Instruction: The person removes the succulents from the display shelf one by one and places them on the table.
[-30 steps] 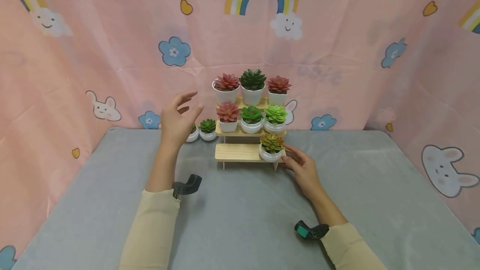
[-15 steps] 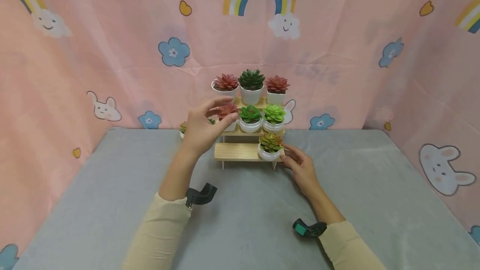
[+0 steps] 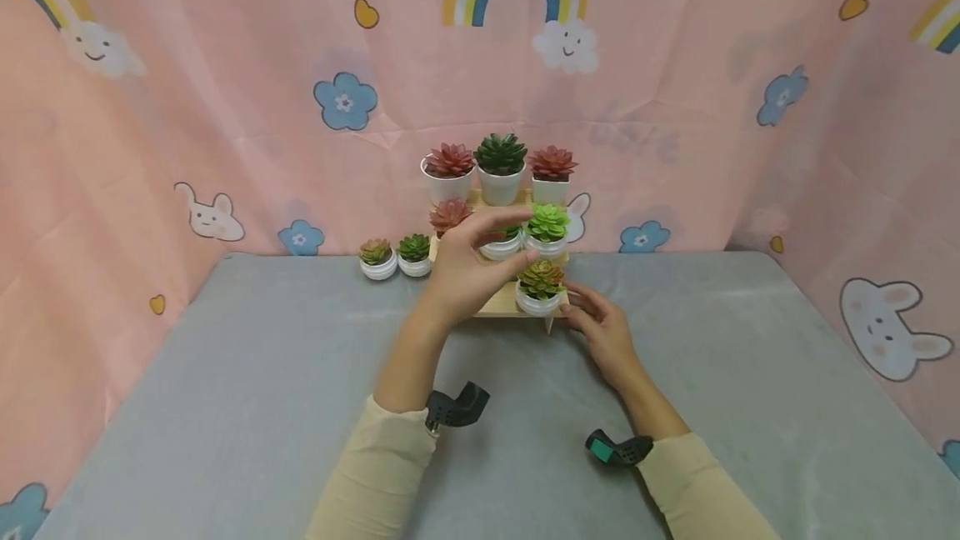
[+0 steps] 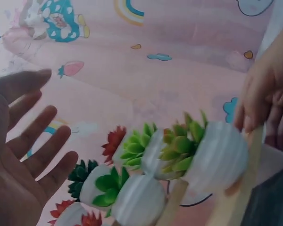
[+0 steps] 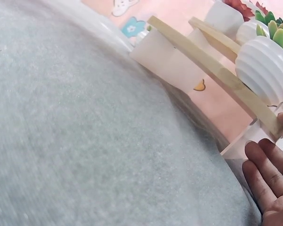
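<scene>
A three-tier wooden plant stand [image 3: 501, 307] carries potted artificial succulents. Three stand on the top tier, including a dark green one [image 3: 500, 158]. The middle tier bears a red one [image 3: 450, 213], a partly hidden green one and a bright green one [image 3: 547, 226]. At the right end of the lowest tier sits a yellow-green succulent [image 3: 540, 282] in a white ribbed pot. My left hand [image 3: 476, 265] hovers in front of the stand with fingers spread apart from the thumb, holding nothing. My right hand [image 3: 600, 327] pinches the lowest board's right end, beside that pot.
Two small potted succulents, one reddish-green [image 3: 377, 258] and one green [image 3: 414, 254], stand on the grey-covered table [image 3: 247, 407] left of the stand. A pink patterned curtain [image 3: 675, 107] hangs behind. Each wrist wears a black camera mount [image 3: 457, 405].
My left hand has moved right, from near the two loose pots to before the middle of the stand. My right hand has stayed at the lowest board's end.
</scene>
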`<state>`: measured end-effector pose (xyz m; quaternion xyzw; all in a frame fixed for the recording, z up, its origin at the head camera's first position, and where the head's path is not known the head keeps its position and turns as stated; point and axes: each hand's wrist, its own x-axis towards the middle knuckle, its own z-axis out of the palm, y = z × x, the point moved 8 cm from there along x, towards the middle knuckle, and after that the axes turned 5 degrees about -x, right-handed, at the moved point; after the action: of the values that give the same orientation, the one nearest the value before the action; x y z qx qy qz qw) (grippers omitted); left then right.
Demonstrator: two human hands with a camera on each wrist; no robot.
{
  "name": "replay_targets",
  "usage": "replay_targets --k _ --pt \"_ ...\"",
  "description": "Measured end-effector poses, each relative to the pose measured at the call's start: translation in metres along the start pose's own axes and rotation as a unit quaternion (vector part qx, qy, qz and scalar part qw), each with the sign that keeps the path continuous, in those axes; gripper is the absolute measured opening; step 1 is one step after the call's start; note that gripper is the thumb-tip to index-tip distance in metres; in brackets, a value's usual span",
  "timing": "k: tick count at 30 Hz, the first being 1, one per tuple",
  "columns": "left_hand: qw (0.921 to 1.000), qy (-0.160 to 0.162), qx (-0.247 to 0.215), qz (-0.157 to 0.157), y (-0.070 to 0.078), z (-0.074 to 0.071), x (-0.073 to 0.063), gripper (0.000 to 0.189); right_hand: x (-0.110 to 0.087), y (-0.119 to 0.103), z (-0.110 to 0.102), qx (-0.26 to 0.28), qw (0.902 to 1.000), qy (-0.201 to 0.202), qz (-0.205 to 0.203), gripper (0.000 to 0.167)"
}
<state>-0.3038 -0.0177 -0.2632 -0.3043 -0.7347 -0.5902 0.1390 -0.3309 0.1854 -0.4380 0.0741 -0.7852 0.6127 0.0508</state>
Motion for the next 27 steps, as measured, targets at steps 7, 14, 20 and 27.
replay_targets --k 7,14,20,27 --pt "0.9995 -0.029 0.008 0.002 -0.009 0.013 -0.003 0.040 -0.001 -0.001 -0.004 -0.001 1.0000 0.008 -0.003 0.042" --pt "0.9977 -0.059 -0.010 -0.031 -0.029 0.023 -0.006 0.042 0.001 -0.003 0.002 -0.003 0.9999 -0.005 -0.010 0.043" --pt "0.9958 -0.090 0.000 -0.018 -0.041 0.033 -0.009 0.046 0.000 -0.003 0.003 -0.009 0.9999 -0.005 -0.013 0.043" --pt "0.9954 -0.090 0.027 -0.017 -0.054 0.039 -0.011 0.047 0.001 -0.003 0.001 -0.013 0.9998 -0.005 -0.015 0.042"
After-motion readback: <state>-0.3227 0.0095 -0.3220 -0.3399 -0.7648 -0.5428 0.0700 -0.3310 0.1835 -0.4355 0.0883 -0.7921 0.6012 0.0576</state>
